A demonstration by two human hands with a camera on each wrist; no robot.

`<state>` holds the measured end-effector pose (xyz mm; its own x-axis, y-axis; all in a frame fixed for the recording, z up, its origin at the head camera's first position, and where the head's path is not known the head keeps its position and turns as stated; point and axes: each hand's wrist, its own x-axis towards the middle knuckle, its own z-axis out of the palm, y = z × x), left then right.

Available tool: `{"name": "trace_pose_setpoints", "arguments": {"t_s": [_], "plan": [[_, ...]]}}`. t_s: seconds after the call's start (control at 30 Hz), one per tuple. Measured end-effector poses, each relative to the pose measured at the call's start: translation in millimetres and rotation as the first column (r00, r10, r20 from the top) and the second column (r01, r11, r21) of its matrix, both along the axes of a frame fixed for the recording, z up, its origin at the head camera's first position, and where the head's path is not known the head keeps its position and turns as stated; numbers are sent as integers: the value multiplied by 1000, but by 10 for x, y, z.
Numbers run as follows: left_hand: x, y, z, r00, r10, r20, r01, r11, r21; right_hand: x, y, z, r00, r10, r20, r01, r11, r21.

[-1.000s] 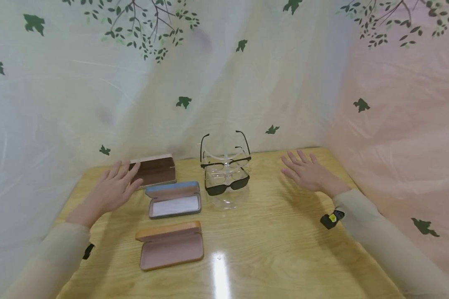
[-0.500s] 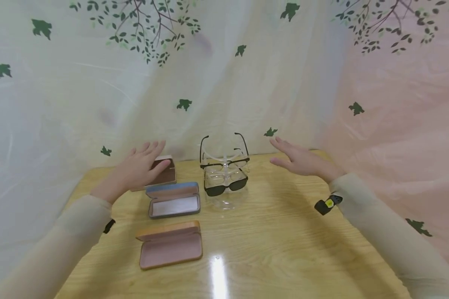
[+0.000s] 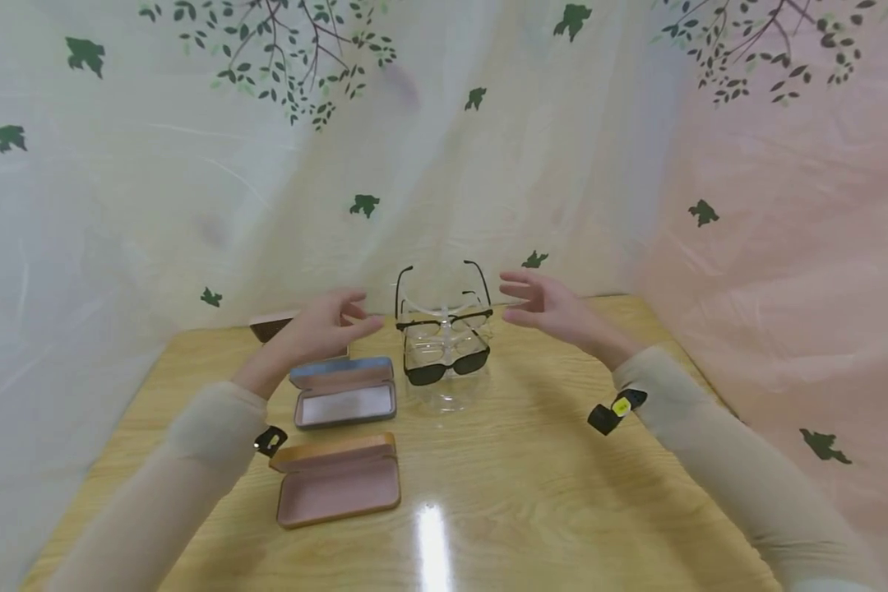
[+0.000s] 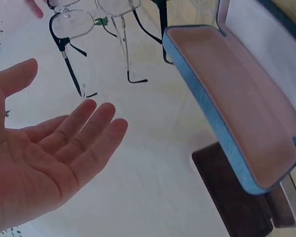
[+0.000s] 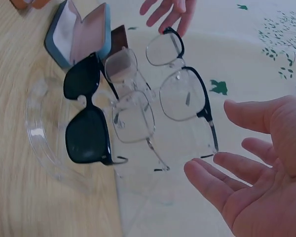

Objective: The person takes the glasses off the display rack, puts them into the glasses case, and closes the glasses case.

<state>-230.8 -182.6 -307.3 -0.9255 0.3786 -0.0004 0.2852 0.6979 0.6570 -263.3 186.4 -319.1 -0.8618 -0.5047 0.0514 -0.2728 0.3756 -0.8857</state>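
Note:
On a clear display stand (image 5: 37,131) hang three pairs of eyewear, one above another. At the top are glasses with a black upper rim (image 3: 418,328), their temples pointing up and back. Below them sit thin metal-framed glasses (image 5: 133,116), then dark sunglasses (image 3: 427,375) lowest. My left hand (image 3: 314,335) is raised left of the stand, thumb and fingers apart, holding nothing. My right hand (image 3: 551,311) hovers just right of the top glasses, fingers loosely bent and holding nothing. Both palms face inward toward the top pair.
Left of the stand, a blue glasses case (image 3: 344,407) lies open with a white cloth inside. Nearer is an open orange case (image 3: 340,493). A brown-lined case (image 3: 270,326) behind is partly hidden by my left hand. A printed curtain (image 3: 444,164) backs the wooden table (image 3: 533,485).
Both hands have moved inward toward the stand, the left going right and the right going left. Their palms have turned from facing down to facing each other. The eyewear and cases stay put.

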Motion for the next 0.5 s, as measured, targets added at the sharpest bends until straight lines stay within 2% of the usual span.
{"name": "trace_pose_setpoints", "arguments": {"t_s": [0.23,0.37,0.5], "plan": [[7,104,-98,1000,-11,18,11,1000,-16,-21,-132,-129,996,24,87,-10,987,-163],[-9,142,-155,1000,-18,-3,18,1000,-8,-28,-162,-185,993,14,115,9,980,-199],[-28,173,-217,1000,-28,11,28,999,19,-29,-172,-219,989,22,148,14,971,-238]]}}
